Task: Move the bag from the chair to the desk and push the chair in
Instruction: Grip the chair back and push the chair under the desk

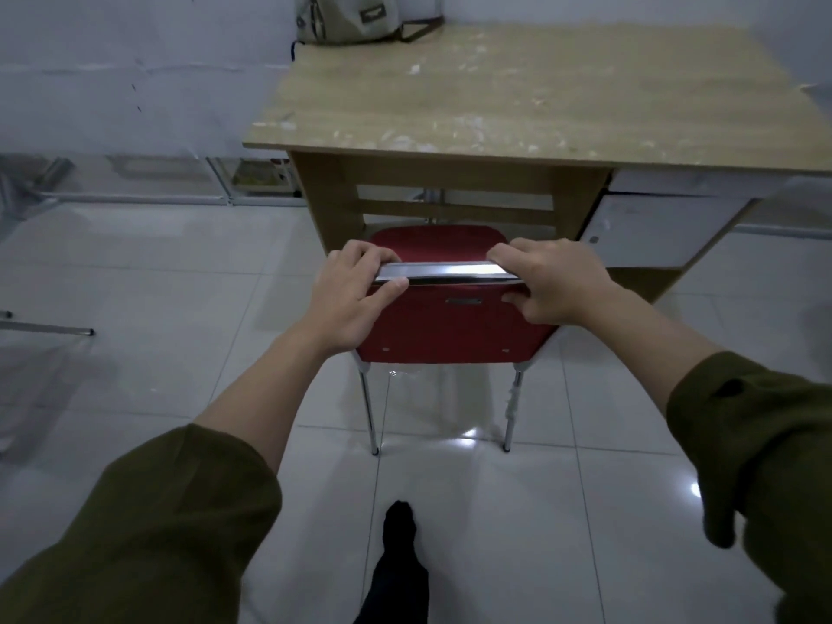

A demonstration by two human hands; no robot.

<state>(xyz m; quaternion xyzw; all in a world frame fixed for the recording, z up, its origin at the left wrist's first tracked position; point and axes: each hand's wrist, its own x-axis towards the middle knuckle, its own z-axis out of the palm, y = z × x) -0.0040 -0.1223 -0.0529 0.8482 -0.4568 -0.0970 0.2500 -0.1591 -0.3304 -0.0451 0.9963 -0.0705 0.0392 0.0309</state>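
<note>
Chair (450,326), red, gripped at its metal top rail (450,272): left hand (346,295) and right hand (556,286) both curl fingers over it, thumbs on the backrest. Seat front lies under the desk (517,105). Bag (355,15) rests on the desk's far left corner against the wall.

hands (450,292) gripping chair (450,326), bag (355,18) on desk (517,96)

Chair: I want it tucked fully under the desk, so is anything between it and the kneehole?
Nothing visible blocks it. The chair is lined up with the open gap under the desk, its seat front already at the opening. The bag sits on the desktop's far left corner, out of the way.
</note>
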